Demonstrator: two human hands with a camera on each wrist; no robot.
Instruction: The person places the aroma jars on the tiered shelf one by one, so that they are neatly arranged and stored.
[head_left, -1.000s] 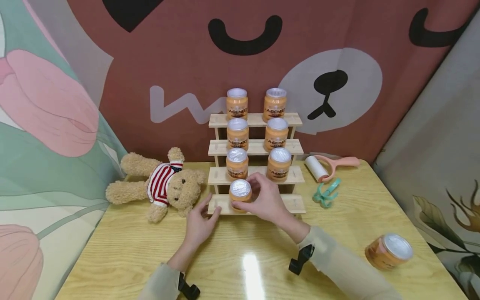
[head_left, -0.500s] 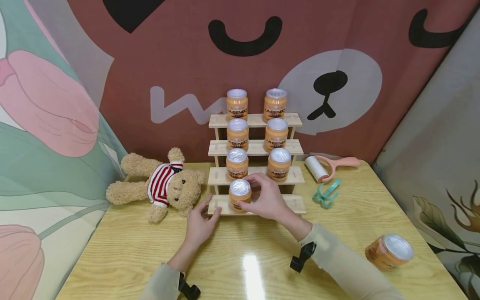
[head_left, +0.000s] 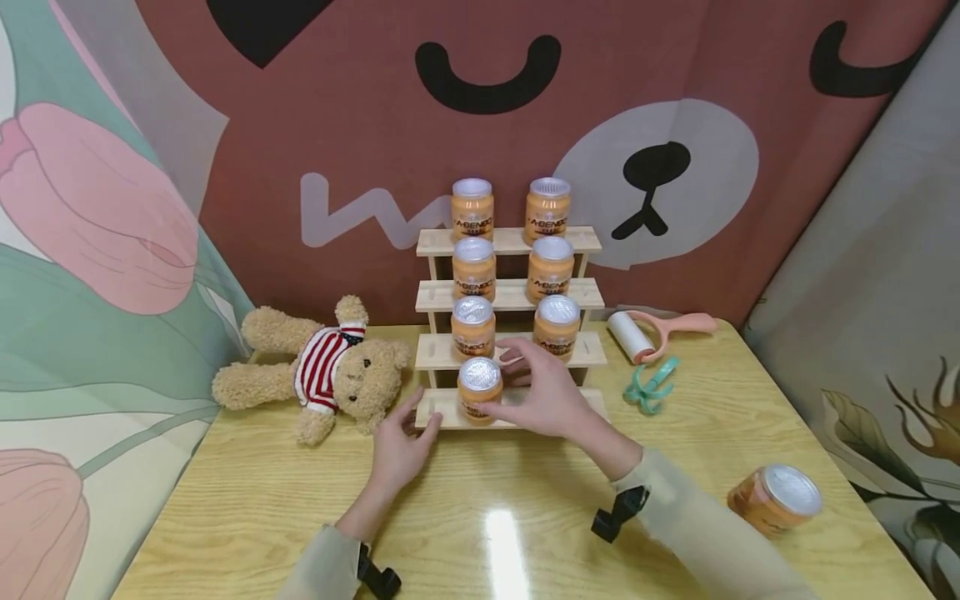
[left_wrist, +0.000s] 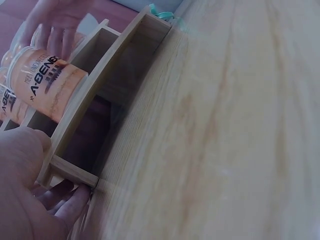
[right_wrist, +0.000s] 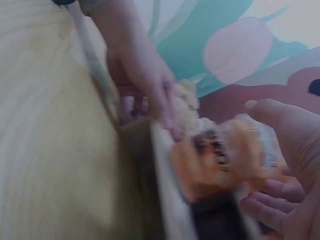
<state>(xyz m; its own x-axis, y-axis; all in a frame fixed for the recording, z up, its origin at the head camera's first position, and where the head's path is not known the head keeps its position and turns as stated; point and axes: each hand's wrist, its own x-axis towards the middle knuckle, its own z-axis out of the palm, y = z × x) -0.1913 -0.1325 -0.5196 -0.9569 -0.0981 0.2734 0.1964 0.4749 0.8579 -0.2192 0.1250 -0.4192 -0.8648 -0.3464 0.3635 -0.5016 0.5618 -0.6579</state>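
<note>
A four-tier wooden display shelf [head_left: 442, 410] stands on the table. On its lowest tier, left of centre, an orange jar [head_left: 477, 390] with a silvery lid is upright; its A-BENDO label shows in the left wrist view. The right hand [head_left: 553, 396] is just right of this jar, thumb and fingers spread apart; the right wrist view, though blurred, shows a gap between palm and jar. The left hand [head_left: 400, 448] holds the left end of the bottom tier, with its thumb at the board and fingers [left_wrist: 72, 205] curled around the end support.
Upper tiers carry matching jars in pairs, such as this top jar [head_left: 472, 212]. A teddy bear [head_left: 330, 367] lies left of the shelf. To the right are a lint roller [head_left: 632, 337], a green claw clip [head_left: 649, 390] and another jar [head_left: 776, 500] near the table's right side.
The right hand has let go of the jar on the bottom tier and drawn slightly rightward, fingers spreading. The jar stays put. The left hand has not visibly moved.
</note>
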